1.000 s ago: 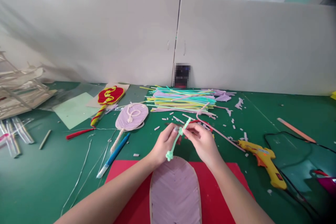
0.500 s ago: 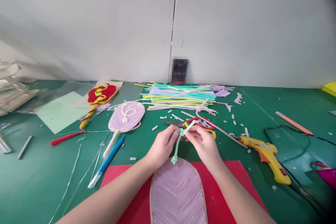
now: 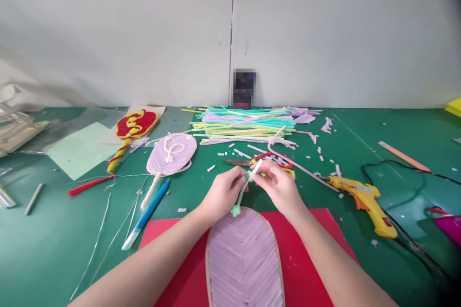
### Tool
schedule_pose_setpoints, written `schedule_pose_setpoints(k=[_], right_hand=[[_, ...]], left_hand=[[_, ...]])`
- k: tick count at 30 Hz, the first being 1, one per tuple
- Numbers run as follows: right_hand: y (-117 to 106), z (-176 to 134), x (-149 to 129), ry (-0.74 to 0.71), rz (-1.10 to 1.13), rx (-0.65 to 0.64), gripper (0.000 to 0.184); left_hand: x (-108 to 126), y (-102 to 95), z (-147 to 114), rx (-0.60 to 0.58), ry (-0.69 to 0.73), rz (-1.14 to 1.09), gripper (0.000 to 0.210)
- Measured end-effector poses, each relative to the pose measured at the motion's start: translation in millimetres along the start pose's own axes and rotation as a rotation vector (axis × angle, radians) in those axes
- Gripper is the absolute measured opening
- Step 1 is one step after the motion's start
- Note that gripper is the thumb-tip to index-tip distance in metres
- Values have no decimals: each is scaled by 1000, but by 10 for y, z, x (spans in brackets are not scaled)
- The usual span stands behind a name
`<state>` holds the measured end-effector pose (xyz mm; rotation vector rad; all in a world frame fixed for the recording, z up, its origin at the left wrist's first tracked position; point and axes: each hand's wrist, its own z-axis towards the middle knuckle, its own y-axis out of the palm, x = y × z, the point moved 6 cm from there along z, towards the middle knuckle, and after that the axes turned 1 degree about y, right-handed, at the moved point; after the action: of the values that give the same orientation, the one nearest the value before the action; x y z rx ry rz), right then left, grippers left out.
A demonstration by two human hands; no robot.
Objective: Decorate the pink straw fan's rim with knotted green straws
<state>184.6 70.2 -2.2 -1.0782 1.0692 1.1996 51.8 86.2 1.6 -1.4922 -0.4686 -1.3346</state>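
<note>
Between my two hands is a light green pipe cleaner (image 3: 242, 194), knotted near its upper end and curled into a small flower-like bunch at its lower end. My left hand (image 3: 225, 191) pinches it from the left, close to the knot. My right hand (image 3: 279, 184) pinches the same knot from the right, with a short pale tip sticking up between the fingers. Just below, a lilac oval fan (image 3: 245, 259) with a slanted strip pattern lies on a red sheet (image 3: 313, 259). Scissors (image 3: 237, 162) with red and yellow handles lie behind my hands, partly hidden by them.
Coloured pipe cleaners (image 3: 248, 124) are piled at the back. On the right lies a yellow glue gun (image 3: 363, 201) with a black cord. To the left are a finished lilac fan (image 3: 173, 153), a blue pen (image 3: 149, 211), a red fan (image 3: 137, 124) and a red tassel (image 3: 90, 185).
The view has shifted slightly, so most things sit a little higher. The pipe cleaner's short upper tip now points more steeply up; both hands stay pinched at the knot.
</note>
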Motion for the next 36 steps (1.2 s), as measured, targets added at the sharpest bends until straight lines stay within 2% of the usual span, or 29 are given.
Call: schedule_pose_setpoints(k=[4,13,18,22,27,33,36], right_hand=[[22,-13,37,87,42,-4,16],[22,-20,52,132,86,10,22],[33,-23,58,149,104,37,23],[-1,-14,57,165,128,89,26],[-57,-4,56,182,113,159,28],[8,-19,86,207,133,94,27],[27,-16,93,215,174,54,28]], left_hand=[[0,1,5,-11,-2,-25,19],[59,5,5,-58,19,-19,18],[42,21,-2,-31,41,-3,16],[0,28,3,-12,34,-83,24],[-34,-24,16,65,31,-61,24],[-29,22,17,6,55,57,13],[-29,9,22,27,73,65,13]])
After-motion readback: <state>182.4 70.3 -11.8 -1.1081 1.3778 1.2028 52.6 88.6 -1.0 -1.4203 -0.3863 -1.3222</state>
